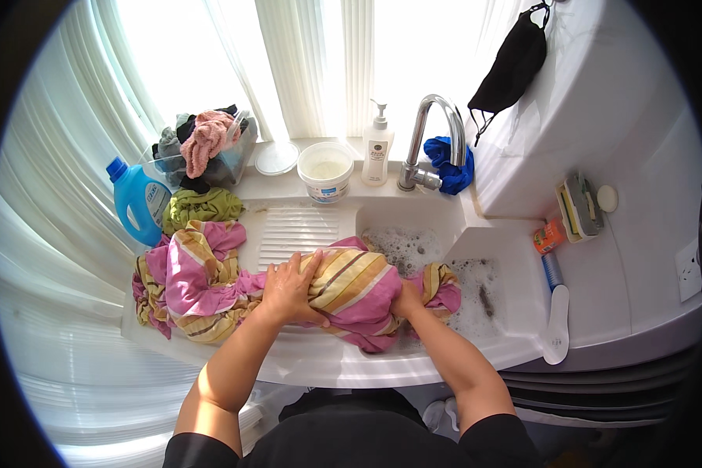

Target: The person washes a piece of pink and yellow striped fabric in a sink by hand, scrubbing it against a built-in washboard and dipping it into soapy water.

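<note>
A large wet cloth, pink with yellow, brown and white stripes, stretches from the ribbed drainboard into the sink basin. My left hand lies on its middle with fingers and thumb spread. At the basin, my right hand is closed on a bunched part of the same cloth; folds hide its fingertips. The cloth's right end dips toward sudsy water. On the left, another part of the pink striped fabric sits heaped on the drainboard.
Behind the sink stand a white tub, a pump bottle and the curved faucet. A blue detergent bottle, green cloth and clothes basket are at left. A white-handled brush lies on the right edge.
</note>
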{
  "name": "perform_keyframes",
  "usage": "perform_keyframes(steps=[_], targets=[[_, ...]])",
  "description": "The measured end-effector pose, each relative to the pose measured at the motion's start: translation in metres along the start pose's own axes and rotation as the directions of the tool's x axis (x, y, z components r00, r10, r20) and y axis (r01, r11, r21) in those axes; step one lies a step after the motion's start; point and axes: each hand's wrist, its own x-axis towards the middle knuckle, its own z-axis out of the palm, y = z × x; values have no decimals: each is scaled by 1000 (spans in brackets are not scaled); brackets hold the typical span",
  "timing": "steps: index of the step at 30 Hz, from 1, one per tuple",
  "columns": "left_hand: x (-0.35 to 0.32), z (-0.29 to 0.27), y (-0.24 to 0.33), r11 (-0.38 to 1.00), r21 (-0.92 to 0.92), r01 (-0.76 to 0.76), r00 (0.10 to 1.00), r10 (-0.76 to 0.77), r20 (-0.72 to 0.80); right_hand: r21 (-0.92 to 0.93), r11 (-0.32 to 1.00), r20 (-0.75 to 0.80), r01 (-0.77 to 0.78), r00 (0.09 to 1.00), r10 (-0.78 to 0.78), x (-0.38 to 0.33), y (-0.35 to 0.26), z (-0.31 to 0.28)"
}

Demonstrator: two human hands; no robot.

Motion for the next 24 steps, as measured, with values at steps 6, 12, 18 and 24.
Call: perform_keyframes(steps=[6,12,18,24], targets=[[-33,23,-40,993,-112,-18,965,-12,-263,374,879,-480,295,873,-88,-27,-105,-97],[-68,-28,-121,971,-237,-23,779,-131,-614,261,820,-658,510,715,-235,-23,-214,-107],[-46,-12,-125,960,43,277,717,-177,-674,-222,896,-532,384,723,-442,-7,-192,7],[-43,-27,-82,987,-27,159,980,-161,-120,263,956,92,129,983,-158,-16,-201,-47]])
